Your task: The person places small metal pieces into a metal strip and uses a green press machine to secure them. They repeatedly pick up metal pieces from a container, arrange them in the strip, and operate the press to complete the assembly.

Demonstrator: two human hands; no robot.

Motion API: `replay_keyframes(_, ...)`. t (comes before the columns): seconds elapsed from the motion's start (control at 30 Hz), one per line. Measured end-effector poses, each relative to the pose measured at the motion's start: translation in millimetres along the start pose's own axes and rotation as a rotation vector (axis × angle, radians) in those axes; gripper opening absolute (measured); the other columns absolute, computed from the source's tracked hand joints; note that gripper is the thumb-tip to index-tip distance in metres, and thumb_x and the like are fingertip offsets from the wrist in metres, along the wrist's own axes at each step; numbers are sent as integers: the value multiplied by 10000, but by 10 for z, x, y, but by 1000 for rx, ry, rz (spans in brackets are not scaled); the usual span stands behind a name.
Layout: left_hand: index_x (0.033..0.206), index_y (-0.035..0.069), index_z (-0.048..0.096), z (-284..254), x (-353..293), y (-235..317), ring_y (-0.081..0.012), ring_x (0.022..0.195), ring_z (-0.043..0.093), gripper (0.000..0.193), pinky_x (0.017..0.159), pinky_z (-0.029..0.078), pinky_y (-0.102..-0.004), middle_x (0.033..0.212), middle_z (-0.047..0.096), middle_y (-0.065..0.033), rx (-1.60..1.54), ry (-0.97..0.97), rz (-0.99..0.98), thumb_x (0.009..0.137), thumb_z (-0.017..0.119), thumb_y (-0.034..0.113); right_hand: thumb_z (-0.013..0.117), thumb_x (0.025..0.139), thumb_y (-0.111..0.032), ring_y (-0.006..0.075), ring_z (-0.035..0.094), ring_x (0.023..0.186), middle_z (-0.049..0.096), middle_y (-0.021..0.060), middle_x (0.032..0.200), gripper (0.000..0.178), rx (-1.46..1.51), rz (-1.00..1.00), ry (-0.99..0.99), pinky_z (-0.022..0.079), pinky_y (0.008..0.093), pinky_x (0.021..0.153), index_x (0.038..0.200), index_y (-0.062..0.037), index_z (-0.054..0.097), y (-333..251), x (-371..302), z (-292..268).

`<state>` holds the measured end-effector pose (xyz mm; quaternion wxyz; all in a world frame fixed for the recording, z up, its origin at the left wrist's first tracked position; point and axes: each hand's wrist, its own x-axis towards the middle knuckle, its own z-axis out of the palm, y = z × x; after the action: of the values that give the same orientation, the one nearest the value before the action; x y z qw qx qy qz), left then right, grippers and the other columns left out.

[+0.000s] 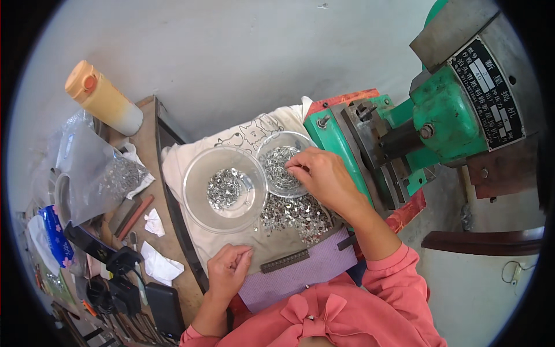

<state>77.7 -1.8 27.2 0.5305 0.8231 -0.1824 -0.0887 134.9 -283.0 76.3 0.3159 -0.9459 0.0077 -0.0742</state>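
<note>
My right hand (324,176) reaches over the rim of the smaller clear tub (258,151), its thumb and forefinger pinched at the small shiny metal pieces (277,159) inside. What the pinch holds, if anything, is too small to make out. To its left stands a larger clear tub (191,199) with more small metal pieces (224,188) at its bottom. Loose metal bits (295,217) lie heaped on the cloth before the tubs. My left hand (228,269) is closed near the larger tub, thumb against curled fingers; their contents are hidden. A dark notched strip (285,261) lies to its right.
A green press (451,110) stands close on the right, its base beside the smaller tub. A cluttered bench at left holds a yellow bottle (107,98), a plastic bag of metal bits (110,173), crumpled tissue (161,263) and a black power bank-like block (165,309). A purple mat (295,280) lies nearest me.
</note>
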Motion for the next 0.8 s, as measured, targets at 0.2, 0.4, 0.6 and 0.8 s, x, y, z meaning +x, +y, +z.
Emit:
replay_keyframes(0.2,926,17,736,16,-30,1,-49,567,464,57,514,358,-228,679,567,4,-11,4,-66,881,749,50,710,851,-117,369,693,820,715,180,864,134,32,-17,-123,538,440,743,935,-19,749,137,140,164)
replay_keyframes(0.4,925,15,734,41,-44,-57,-43,576,460,53,523,349,-220,679,561,11,0,22,-34,890,744,53,719,839,-120,372,696,826,717,184,853,113,-63,3,-114,545,453,760,895,-26,749,206,138,300)
replay_keyframes(0.6,926,11,733,42,-58,-7,-43,583,468,54,526,354,-216,686,571,8,-31,33,-48,888,740,48,719,837,-109,371,684,835,699,170,861,92,-116,-87,-27,541,459,756,881,-30,740,278,164,369)
replay_keyframes(0.8,967,15,736,47,-74,-23,-49,561,469,82,507,366,-224,698,577,-15,-46,15,-4,886,736,27,714,836,-87,365,678,843,687,159,870,75,-170,-134,0,542,453,771,875,-26,731,273,203,394)
